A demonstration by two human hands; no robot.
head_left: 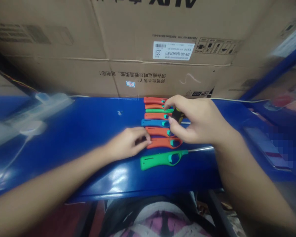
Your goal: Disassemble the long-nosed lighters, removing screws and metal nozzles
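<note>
Several long-nosed gas lighters lie side by side in a column on the blue table. Nearest me is a green lighter (158,160), its metal nozzle pointing right. Just beyond it, the butt end of an orange lighter (161,143) is between the thumb and curled fingers of my left hand (132,142). My right hand (194,118) is closed around a black-and-yellow handle (177,116), like that of a screwdriver, above the trigger ends of the middle lighters. A blue lighter (151,123) lies partly under this hand. The tool's tip is hidden.
A large cardboard box (128,42) stands along the back edge of the blue table (96,115). At left are a power strip (44,105) and a white round plug with a cable (33,127). A phone-like flat object (268,149) lies at right.
</note>
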